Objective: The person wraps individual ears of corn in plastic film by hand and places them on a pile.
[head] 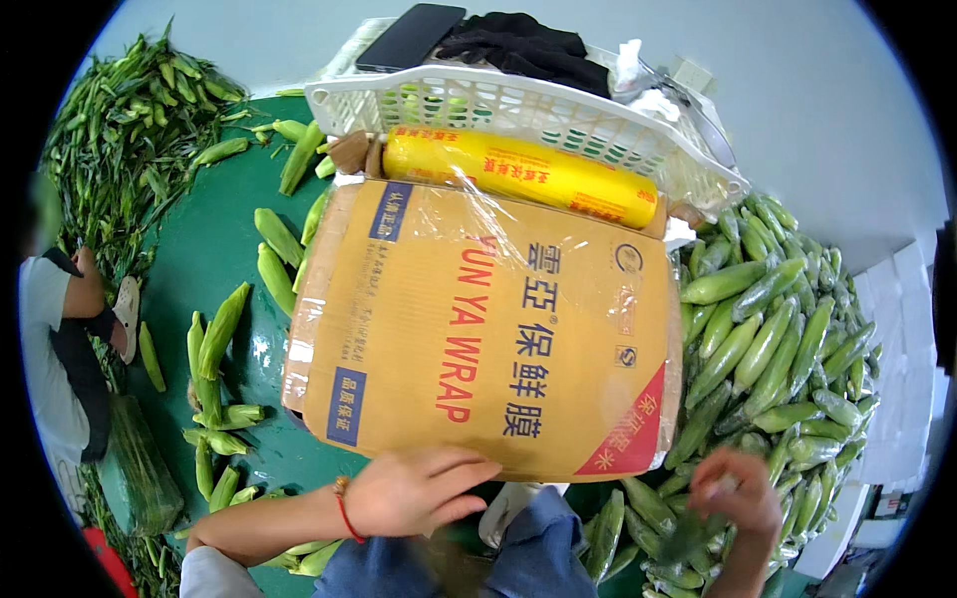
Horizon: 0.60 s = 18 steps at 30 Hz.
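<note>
A cardboard box [478, 329] with printed writing lies flat in front of me, a yellow roll of plastic cling film [523, 176] along its far edge. My left hand [426, 489], with a red cord bracelet at the wrist, is at the box's near edge, fingers slightly apart and holding nothing visible. At the lower right, my right hand [736, 489] is blurred above a heap of film-wrapped ears of corn in green husks [777, 359]. A dark green blurred shape, perhaps an ear, is just below its fingers; whether the hand grips it is unclear.
Beyond the roll stands a white plastic basket [516, 105] carrying a black phone [411, 36] and black cloth [531, 48]. Unwrapped corn ears [224, 333] lie on the green floor [187, 261] to the left. A husk pile [134, 119] and a seated person [67, 321] are farther left.
</note>
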### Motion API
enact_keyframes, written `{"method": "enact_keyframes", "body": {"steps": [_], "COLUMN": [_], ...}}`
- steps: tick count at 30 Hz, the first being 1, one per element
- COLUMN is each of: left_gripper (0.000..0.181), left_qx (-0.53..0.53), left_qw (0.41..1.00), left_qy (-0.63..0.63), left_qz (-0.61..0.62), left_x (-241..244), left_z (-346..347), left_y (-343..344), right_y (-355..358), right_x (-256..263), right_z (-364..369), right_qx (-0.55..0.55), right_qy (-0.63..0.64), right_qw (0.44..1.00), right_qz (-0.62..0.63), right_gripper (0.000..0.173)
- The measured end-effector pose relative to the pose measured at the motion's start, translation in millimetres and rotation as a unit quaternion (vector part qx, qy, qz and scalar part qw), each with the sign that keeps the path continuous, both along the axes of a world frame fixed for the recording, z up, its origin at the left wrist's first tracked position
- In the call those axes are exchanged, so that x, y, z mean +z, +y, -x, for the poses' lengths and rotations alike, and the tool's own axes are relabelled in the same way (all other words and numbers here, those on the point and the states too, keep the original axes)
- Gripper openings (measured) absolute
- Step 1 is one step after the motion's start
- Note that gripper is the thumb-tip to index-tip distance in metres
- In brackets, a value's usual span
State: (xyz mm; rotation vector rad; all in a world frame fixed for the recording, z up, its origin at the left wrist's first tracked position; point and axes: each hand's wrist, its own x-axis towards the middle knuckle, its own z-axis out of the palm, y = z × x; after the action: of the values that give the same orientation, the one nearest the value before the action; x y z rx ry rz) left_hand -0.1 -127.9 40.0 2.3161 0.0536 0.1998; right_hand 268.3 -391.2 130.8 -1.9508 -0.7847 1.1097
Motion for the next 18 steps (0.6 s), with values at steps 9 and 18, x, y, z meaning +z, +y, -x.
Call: {"method": "enact_keyframes", "body": {"steps": [9, 18], "left_gripper": [0.044, 0.007], "left_qx": [0.278, 0.375], "left_qw": [0.925, 0.915], "left_qy": [-0.098, -0.127], "left_qz": [-0.241, -0.077], "left_x": [-48, -39], "left_z": [-72, -78], "left_y": [152, 221], "right_y": [80, 179], "right_x": [-92, -144], "right_z": [-5, -73], "right_qx": [0.015, -0.056], "right_qy": [-0.471, -0.335], "right_qw": [0.882, 0.940], "right_qz": [-0.034, -0.035], "right_gripper": [0.021, 0.021]}}
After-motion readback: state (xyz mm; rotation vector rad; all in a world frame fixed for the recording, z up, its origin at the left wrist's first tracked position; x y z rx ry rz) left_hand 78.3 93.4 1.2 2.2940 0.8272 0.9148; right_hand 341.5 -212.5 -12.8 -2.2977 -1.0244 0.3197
